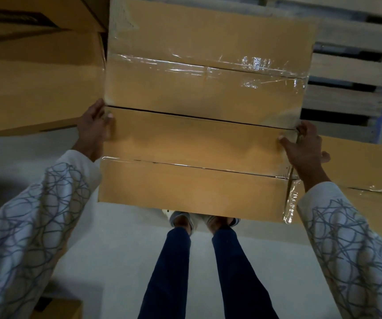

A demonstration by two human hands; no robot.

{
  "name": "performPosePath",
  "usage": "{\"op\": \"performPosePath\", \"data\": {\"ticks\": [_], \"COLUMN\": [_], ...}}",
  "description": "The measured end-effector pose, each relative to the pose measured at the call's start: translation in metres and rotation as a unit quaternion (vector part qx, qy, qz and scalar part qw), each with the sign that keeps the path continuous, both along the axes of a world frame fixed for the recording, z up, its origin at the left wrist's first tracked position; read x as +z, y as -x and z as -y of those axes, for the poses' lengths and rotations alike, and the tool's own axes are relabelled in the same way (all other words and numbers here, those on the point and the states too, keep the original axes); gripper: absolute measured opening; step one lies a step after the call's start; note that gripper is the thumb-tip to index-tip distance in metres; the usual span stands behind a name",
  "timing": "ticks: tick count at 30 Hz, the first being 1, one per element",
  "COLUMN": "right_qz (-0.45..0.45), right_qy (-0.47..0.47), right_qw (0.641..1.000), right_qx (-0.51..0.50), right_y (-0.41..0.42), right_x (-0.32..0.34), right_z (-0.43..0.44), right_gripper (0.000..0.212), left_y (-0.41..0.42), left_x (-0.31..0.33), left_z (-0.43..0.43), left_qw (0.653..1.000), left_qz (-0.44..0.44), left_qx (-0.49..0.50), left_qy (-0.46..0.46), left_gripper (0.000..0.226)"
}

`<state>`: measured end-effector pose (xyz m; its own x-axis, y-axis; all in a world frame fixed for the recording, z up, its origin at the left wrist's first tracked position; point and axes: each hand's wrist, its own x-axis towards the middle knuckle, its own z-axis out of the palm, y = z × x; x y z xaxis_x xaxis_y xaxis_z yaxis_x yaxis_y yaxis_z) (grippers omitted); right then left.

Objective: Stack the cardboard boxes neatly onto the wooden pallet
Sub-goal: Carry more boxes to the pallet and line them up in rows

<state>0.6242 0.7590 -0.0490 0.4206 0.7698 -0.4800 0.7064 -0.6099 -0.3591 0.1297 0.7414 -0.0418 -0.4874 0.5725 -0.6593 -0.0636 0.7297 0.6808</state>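
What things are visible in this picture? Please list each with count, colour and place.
near box: one, brown, centre, held
far box: one, brown, just beyond it
stacked boxes: at least two, brown, upper left
side box: one, brown, right
corner box: one, brown, bottom left
pallet: one, pale wood, upper right
floor: grey, below
left grip: hand, near box's left edge
right grip: hand, its right edge
sleeves: two, white with grey lines, lower corners

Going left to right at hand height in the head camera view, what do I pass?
Stacked boxes → left hand → held boxes → right hand → another taped box.
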Motion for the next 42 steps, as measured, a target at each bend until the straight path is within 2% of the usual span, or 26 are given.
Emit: {"op": "performPosePath", "data": {"ticks": [4,8,13,16,27,35,38,42], "right_qz": [0.044,0.039,0.024,0.013,0.028,0.037,0.053,0.090], "right_qy": [0.017,0.023,0.021,0.001,0.003,0.006,0.014,0.040], "right_qw": [0.999,0.999,0.999,1.000,1.000,0.999,0.998,0.993], "right_qx": [0.001,-0.007,-0.014,-0.021,-0.010,-0.005,0.009,0.064], "right_y": [0.015,0.014,0.009,0.007,-0.001,-0.001,0.000,0.018], "right_x": [-0.004,-0.005,0.005,0.008,0.000,-0.001,-0.001,0.011], "right_z": [0.001,0.000,-0.005,-0.004,-0.001,-0.001,-0.002,0.012], "right_gripper": [0.066,0.069,0.094,0.101,0.101,0.090,0.085,0.087], "left_y": [0.001,0.008,0.004,0.002,0.004,0.015,0.021,-0.001], "left_x": [-0.008,-0.013,-0.015,-0.018,-0.023,-0.046,-0.053,-0.031], "left_z": [0.003,0.004,0.003,0.003,0.006,0.010,0.011,0.017], "left_qw": [1.000,1.000,1.000,0.999,0.998,0.997,0.995,0.974], "left_qz": [-0.019,-0.029,-0.029,-0.027,-0.048,-0.063,-0.076,-0.173], "left_qx": [0.022,-0.002,-0.002,0.008,-0.025,-0.026,-0.060,-0.146], "left_qy": [-0.010,0.001,-0.013,-0.020,-0.030,-0.037,-0.029,0.009], "left_gripper": [0.052,0.052,0.051,0.050,0.049,0.050,0.053,0.056]}}
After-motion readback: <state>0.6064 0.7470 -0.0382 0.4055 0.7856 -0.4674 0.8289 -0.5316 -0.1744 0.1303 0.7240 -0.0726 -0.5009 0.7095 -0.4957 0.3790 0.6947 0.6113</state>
